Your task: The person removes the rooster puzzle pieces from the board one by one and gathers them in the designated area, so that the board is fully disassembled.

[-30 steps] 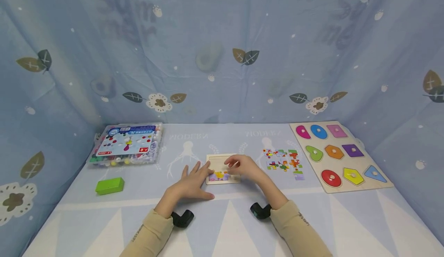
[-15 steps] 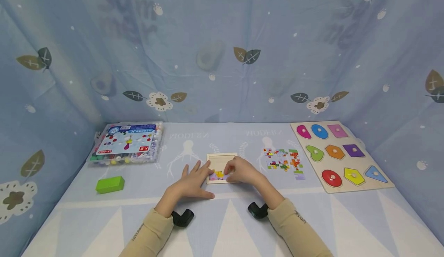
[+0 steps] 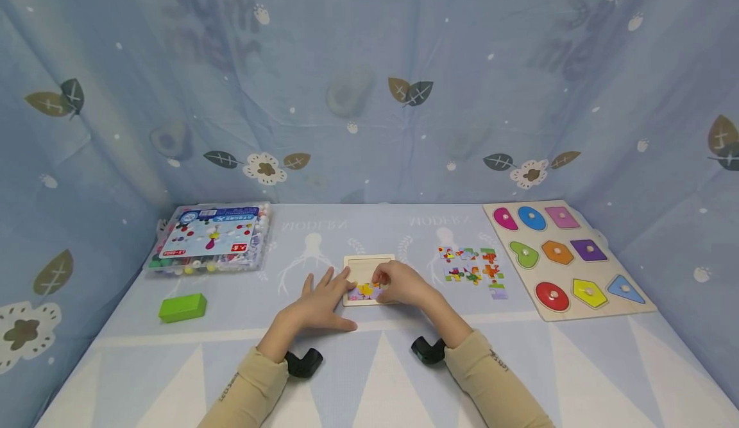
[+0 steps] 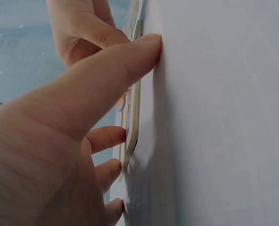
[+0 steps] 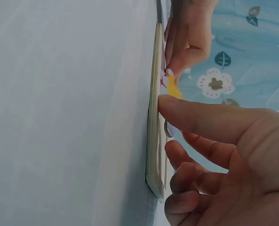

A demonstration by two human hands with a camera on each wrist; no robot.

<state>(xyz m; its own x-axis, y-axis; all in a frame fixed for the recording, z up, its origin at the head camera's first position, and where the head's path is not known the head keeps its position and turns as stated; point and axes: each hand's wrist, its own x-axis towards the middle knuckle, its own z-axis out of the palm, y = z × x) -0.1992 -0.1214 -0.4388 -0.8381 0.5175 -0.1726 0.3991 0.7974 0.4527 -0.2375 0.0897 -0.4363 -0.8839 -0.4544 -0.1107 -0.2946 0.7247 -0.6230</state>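
In the head view a small wooden puzzle tray lies at the middle of the table, its upper part bare. Joined jigsaw pieces in purple and yellow line its near side. My left hand spreads its fingers at the tray's left edge, fingertips touching the frame. Over the tray's right side, my right hand pinches a jigsaw piece between thumb and curled fingers, mostly hidden by them. From the right wrist, a yellow-and-white piece stands slightly raised above the tray, close to the thumb.
Several loose jigsaw pieces lie right of the tray. Beyond them is a wooden shape board with coloured knobbed shapes. A clear case of beads sits at the back left, with a green block in front of it.
My right hand has moved slightly left and down, from above the tray onto the pieces at its near right, with thumb and fingers now at a piece. The left hand has stayed put.
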